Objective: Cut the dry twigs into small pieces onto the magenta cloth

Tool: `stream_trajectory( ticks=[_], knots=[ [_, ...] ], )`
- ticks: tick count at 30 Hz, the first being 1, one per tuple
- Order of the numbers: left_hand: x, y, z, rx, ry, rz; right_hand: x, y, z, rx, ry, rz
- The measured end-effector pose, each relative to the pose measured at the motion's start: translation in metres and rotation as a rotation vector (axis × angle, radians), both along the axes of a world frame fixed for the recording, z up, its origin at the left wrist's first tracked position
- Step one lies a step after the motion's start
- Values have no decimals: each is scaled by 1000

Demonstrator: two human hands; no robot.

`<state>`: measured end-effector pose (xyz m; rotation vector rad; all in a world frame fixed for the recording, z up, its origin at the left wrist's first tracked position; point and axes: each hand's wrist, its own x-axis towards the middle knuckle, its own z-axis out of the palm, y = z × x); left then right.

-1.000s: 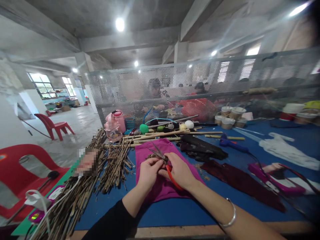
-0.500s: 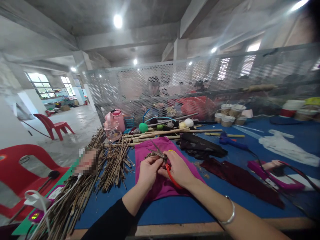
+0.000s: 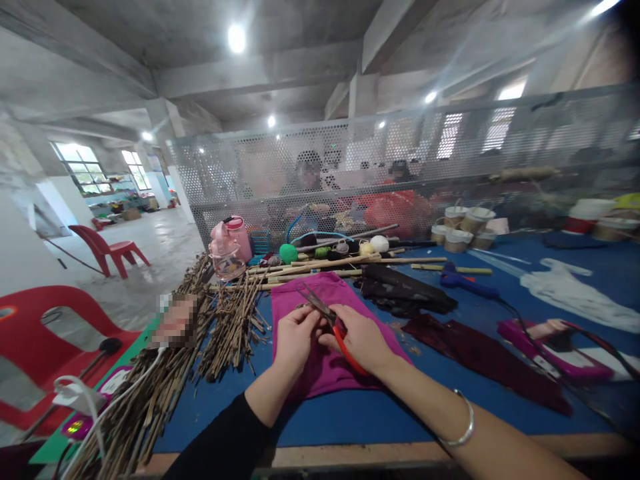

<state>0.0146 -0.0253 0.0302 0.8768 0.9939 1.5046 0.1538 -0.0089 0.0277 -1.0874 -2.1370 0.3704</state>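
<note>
Both my hands meet over a magenta cloth (image 3: 325, 367) on the blue table (image 3: 380, 413). My right hand (image 3: 361, 339) is closed round red-handled scissors (image 3: 327, 315), whose metal blades point up and to the left. My left hand (image 3: 294, 339) pinches a small dark item against the blades; I cannot make out what it is. A silver bangle (image 3: 463, 427) sits on my right wrist. My left arm wears a black sleeve.
Bundles of thin brown sticks (image 3: 220, 327) lie left of the cloth. Behind it are long bamboo rods (image 3: 330, 265), yarn balls (image 3: 288, 253), a pink jug (image 3: 231, 247), dark fabric pieces (image 3: 475, 357), a blue glue gun (image 3: 465, 283) and cups (image 3: 460, 227). People sit behind a mesh screen (image 3: 400, 167). Red chairs (image 3: 45, 353) stand at left.
The scissor blades have shifted slightly and my hands have drawn a little closer together. Otherwise the scene is the same.
</note>
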Motion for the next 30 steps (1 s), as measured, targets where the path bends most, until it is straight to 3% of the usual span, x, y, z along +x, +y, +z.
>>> stream_trajectory(
  ticks=[5, 9, 18, 25, 30],
  knots=[
    [-1, 0, -3, 12, 103, 14, -1, 2, -1, 104, -65, -35],
    [-1, -1, -4, 71, 155, -23, -1, 2, -2, 83, -35, -22],
    [2, -3, 1, 13, 41, 3, 0, 3, -3, 67, 23, -32],
    [1, 1, -2, -11, -1, 3, 2, 3, -3, -37, -27, -15],
    [0, 1, -2, -20, 17, 36, -1, 1, -2, 29, -43, -17]
  ],
)
